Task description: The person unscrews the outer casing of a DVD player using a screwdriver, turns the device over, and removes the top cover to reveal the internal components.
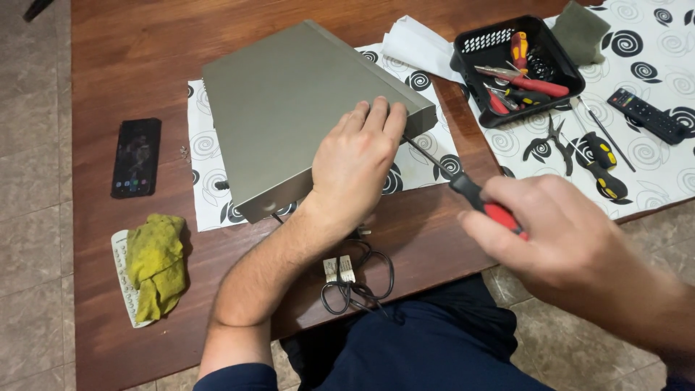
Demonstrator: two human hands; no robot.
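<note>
Head view: grey box (pixel 289 108) lies on a patterned sheet (pixel 206 148) on the wooden table (pixel 130 58); left hand (pixel 355 163) presses flat on it; right hand (pixel 561 239) grips a screwdriver (pixel 470 194) at its side; phone (pixel 136 157), yellow rag (pixel 156 264), tool tray (pixel 565 61) around; tiled floor (pixel 32 181).

Under the left hand (pixel 358 161) the box (pixel 304 108) looks like matt brushed grey metal. Screwdriver (pixel 478 199) in the right hand (pixel 557 239): steel shaft, glossy red-black plastic grip. Polished wood tabletop (pixel 130 65).
</note>
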